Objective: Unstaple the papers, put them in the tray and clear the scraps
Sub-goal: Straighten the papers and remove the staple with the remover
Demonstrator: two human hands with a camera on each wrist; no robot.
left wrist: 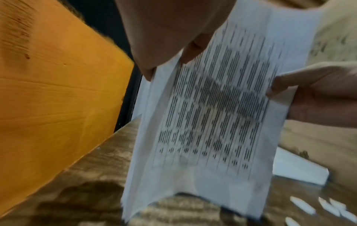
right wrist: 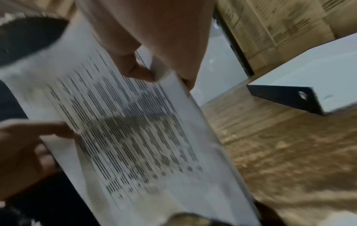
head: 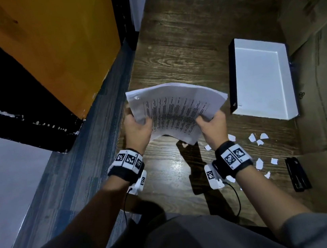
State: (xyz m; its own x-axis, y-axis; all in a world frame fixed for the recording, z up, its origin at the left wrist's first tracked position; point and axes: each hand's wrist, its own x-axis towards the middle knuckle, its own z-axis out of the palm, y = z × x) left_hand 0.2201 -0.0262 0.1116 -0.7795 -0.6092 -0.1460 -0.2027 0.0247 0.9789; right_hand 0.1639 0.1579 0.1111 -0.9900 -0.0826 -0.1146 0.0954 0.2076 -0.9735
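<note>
Above the middle of the dark wood-grain counter [head: 179,44], the left hand [head: 137,128] pinches the near left edge of a sheaf of printed papers [head: 177,109], thumb on top and fingers curled under. The right hand [head: 213,124] grips the near right edge the same way, so both hands are clamped on the sheaf and it bows upward between them, clear of the counter. Both wrist views show the printed page close up, with the thumb [left wrist: 146,61] pressed on its margin in the left one; the print is too blurred to read.

To the right of the papers, well apart from them, a white tray [head: 260,77] with dark outer walls lies flat on the counter. Near the right wrist, torn white scraps [head: 259,139] are scattered over the counter, some just beside the wristband. Farther right and nearer, a black stapler-like tool [head: 297,174] lies at the counter's edge against brown cardboard [head: 326,102]. On the far left stands an orange wooden panel [head: 54,44] with a black frame below it.
</note>
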